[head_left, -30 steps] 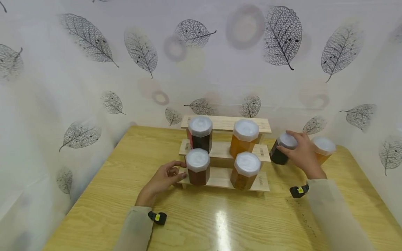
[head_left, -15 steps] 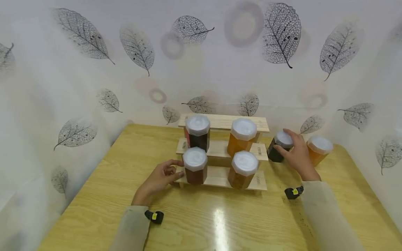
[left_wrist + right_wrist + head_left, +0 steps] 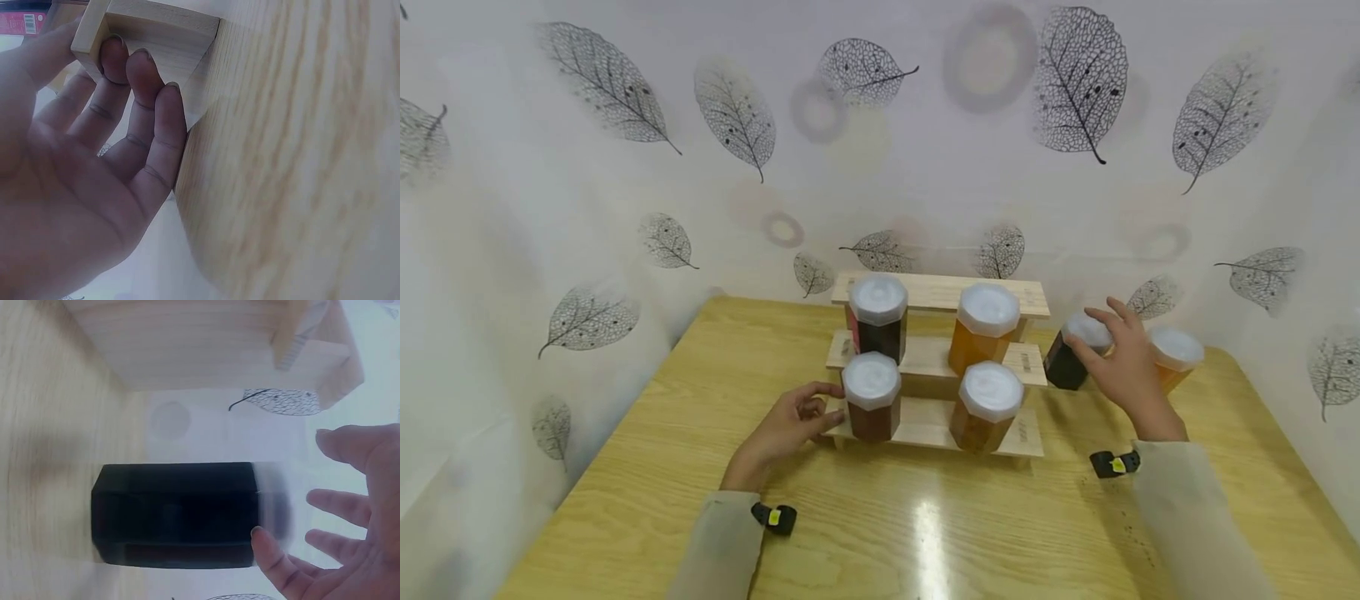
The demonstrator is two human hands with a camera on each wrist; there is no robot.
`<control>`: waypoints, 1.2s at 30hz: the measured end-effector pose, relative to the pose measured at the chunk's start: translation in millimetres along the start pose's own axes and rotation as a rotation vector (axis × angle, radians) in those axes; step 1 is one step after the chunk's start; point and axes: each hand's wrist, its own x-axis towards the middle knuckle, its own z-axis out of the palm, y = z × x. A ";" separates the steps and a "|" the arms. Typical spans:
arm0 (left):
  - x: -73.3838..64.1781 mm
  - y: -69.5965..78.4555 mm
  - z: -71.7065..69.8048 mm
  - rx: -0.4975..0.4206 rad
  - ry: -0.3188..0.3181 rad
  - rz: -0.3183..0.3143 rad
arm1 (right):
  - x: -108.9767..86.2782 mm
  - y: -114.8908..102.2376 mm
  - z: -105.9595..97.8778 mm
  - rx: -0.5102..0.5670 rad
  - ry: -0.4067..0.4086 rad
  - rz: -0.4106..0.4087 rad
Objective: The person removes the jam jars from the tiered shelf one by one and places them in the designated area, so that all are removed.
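Note:
My left hand (image 3: 786, 425) is at the left end of a three-step wooden stand (image 3: 925, 423), fingers curled at the lowest board's end (image 3: 90, 37) and thumb on its corner. Right of the stand, a dark octagonal jar (image 3: 1064, 367) with a white lid stands upright on the table. Around its lid, my right hand (image 3: 1127, 371) has its thumb and fingers spread. In the right wrist view, a gap shows between most fingers and the jar; one fingertip (image 3: 265, 544) overlaps the lid's edge, and contact there is unclear.
Two jars stand on the lowest step, one brown (image 3: 872, 421) and one amber-brown (image 3: 981, 429). Behind them on the stand are a dark jar (image 3: 882, 340) and an orange one (image 3: 977, 350). Another orange jar (image 3: 1176, 348) stands beyond my right hand. A leaf-patterned curtain (image 3: 925, 192) hangs behind the table.
My right hand's fingers have spread and lifted from the dark jar's lid. The jar stays in place. My left hand keeps its place at the stand; the view shifts slightly.

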 end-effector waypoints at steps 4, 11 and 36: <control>0.1 1.5 0.8 0.002 0.001 -0.001 | -1.6 -7.0 -5.1 0.003 0.011 -0.014; -0.3 0.1 1.0 0.004 0.007 0.006 | -2.4 -28.0 -5.6 0.067 0.095 -0.107; 1.5 -1.8 -1.4 -0.007 -0.008 0.005 | 3.9 -98.0 23.5 0.320 -0.051 -0.284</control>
